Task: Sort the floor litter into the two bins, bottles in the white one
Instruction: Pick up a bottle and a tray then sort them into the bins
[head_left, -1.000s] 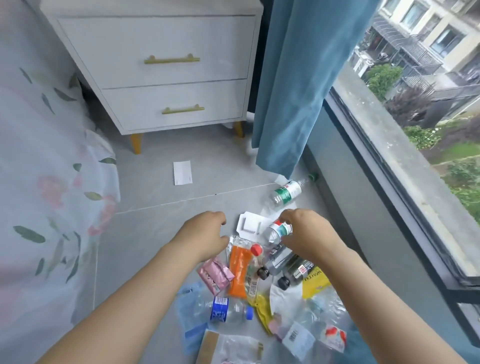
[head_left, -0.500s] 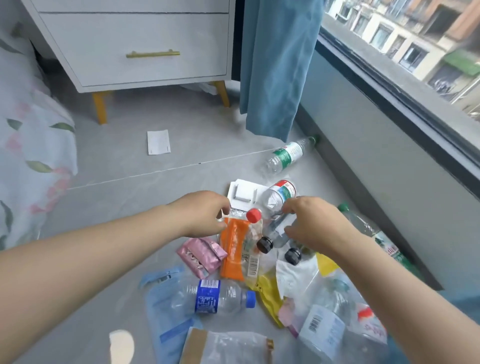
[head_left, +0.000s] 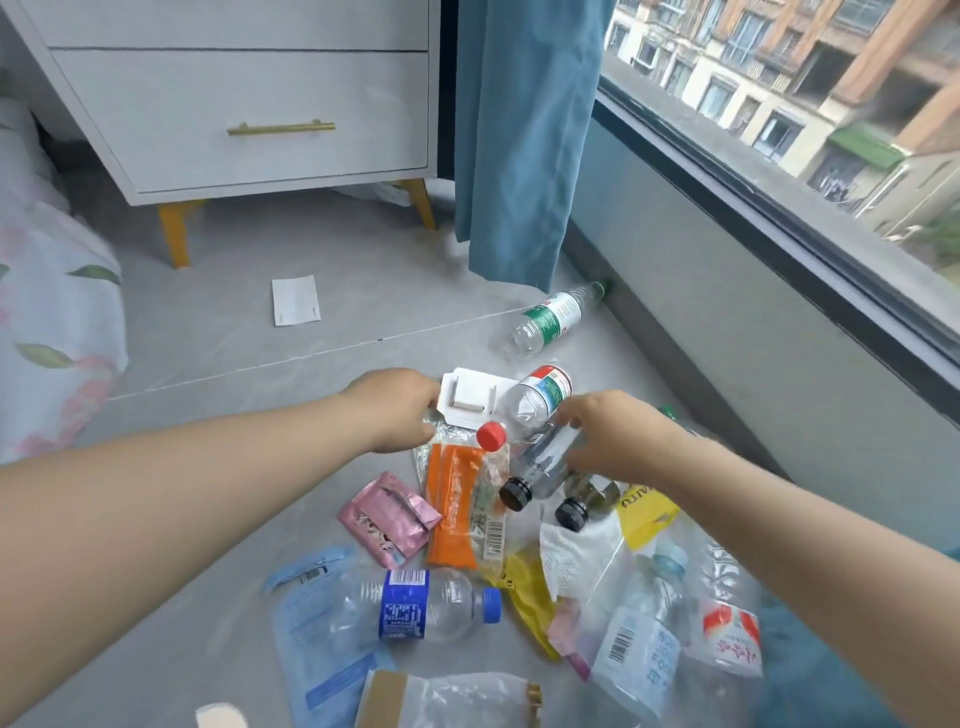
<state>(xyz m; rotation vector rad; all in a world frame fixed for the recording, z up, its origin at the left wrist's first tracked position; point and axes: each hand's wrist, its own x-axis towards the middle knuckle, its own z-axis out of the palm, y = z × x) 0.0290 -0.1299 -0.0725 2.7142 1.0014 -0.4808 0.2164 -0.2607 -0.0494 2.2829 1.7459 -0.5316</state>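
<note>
Litter lies heaped on the grey floor. My right hand (head_left: 610, 441) is closed around a clear black-capped bottle (head_left: 537, 470), tilted with its cap toward me. A second black-capped bottle (head_left: 574, 512) lies just below it. My left hand (head_left: 395, 410) grips the left edge of a white plastic tray (head_left: 467, 400). A red-capped bottle (head_left: 535, 400) lies between my hands. An orange wrapper (head_left: 454, 512), a pink pouch (head_left: 387, 517), a blue-labelled bottle (head_left: 421, 605) and a yellow bag (head_left: 644, 512) lie nearer me. No bin is in view.
A green-labelled bottle (head_left: 550, 322) lies by the window wall (head_left: 727, 332). A paper slip (head_left: 295, 300) sits on the floor before the white nightstand (head_left: 249, 104). A blue curtain (head_left: 519, 145) hangs at the back and a flowered bedcover (head_left: 52, 312) at left.
The view has tipped down and closer. My right hand has closed on the black-capped bottle and raised it a little. My left hand has moved right onto the white tray's edge.
</note>
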